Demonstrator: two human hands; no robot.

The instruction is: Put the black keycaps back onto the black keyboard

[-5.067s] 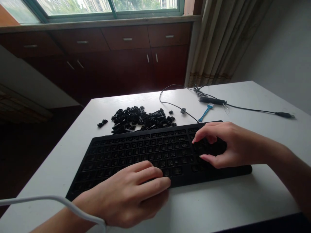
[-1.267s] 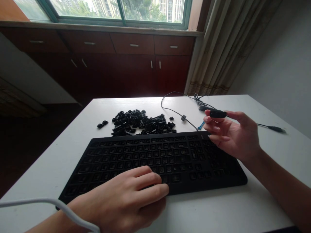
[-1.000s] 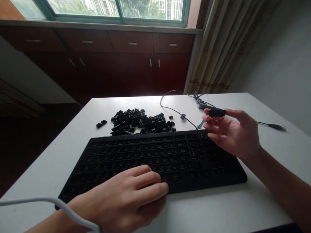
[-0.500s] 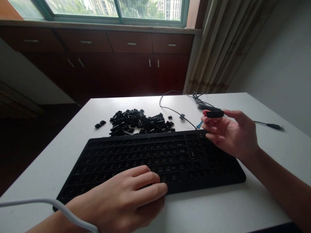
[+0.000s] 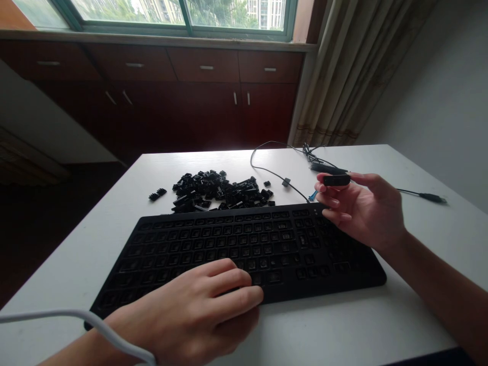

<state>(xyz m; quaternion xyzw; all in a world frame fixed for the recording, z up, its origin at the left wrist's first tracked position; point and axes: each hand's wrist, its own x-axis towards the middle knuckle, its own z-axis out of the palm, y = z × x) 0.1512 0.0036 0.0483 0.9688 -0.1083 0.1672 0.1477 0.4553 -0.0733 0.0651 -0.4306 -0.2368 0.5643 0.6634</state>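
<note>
A black keyboard [image 5: 224, 244] with its keycaps off lies slightly askew on the white table, its bare key sockets showing. My left hand [image 5: 206, 310] lies across its near edge, fingers curled together over the lower rows; the thumb is hidden. Above the keyboard's far right corner, my right hand [image 5: 362, 203] pinches a long black keycap [image 5: 336, 180] between thumb and fingers. Loose black keycaps [image 5: 217, 190] are heaped behind the keyboard, with a few scattered beside the pile.
A thin cable [image 5: 253, 152] loops from the keyboard to a tied bundle at the back. A USB plug [image 5: 432, 197] lies at right. Blue tie ends [image 5: 312, 195] show near my right fingers. A pale cord [image 5: 95, 323] crosses my left wrist. The table [image 5: 438, 284] has a dark cabinet behind it.
Almost nothing differs. The right hand and its keycap have shifted very slightly, while the left hand stays on the keyboard.
</note>
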